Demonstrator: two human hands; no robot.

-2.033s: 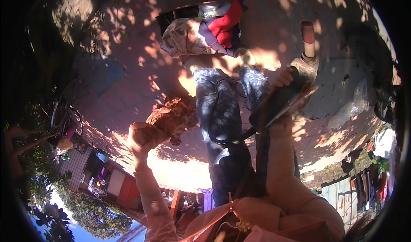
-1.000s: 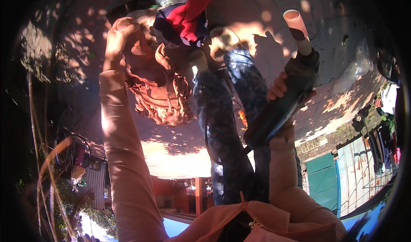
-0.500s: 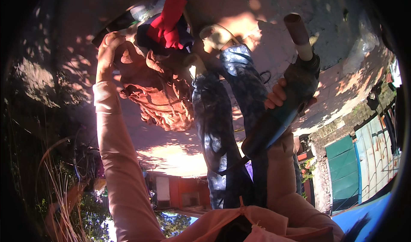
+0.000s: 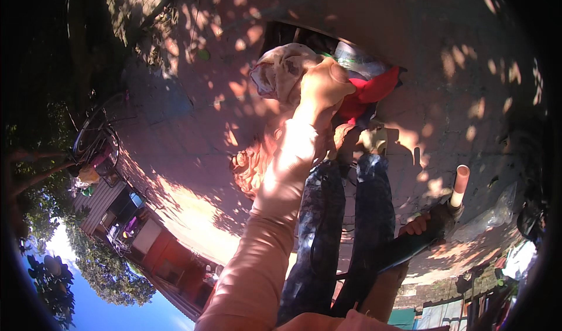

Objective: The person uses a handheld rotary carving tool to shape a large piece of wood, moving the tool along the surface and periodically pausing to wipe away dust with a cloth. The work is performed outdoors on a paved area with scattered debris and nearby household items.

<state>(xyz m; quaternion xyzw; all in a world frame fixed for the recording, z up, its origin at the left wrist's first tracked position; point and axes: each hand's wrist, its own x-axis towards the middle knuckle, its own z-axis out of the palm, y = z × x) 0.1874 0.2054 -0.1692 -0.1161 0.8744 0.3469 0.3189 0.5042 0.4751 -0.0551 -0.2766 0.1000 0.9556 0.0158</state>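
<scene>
My left hand (image 4: 326,86) reaches forward, fingers curled and mostly hidden behind its back. A pale, stained cloth (image 4: 285,70) lies against its left side. Red fabric (image 4: 374,89) lies to its right, over dark cloth. Whether these fingers hold the pale cloth cannot be made out. On the right, my right hand (image 4: 414,224) is wrapped around a dark hand-held tool (image 4: 410,246), apparently a power tool. A short, pink-and-white cylinder (image 4: 460,187) sticks out of the tool's far end.
Beyond my left hand is a dark open box (image 4: 287,33), with a clear plastic item (image 4: 357,58) beside it. Crumpled reddish-brown cloth (image 4: 249,170) lies left of my legs in patterned trousers (image 4: 319,214). Clear plastic sheeting (image 4: 489,219) lies at the right; a bicycle (image 4: 96,135) stands far left.
The view has swung left and tilted. My left arm now crosses in front of the reddish-brown cloth, and more pale cloth shows beside that hand. The tool stays in my right hand, lower in view.
</scene>
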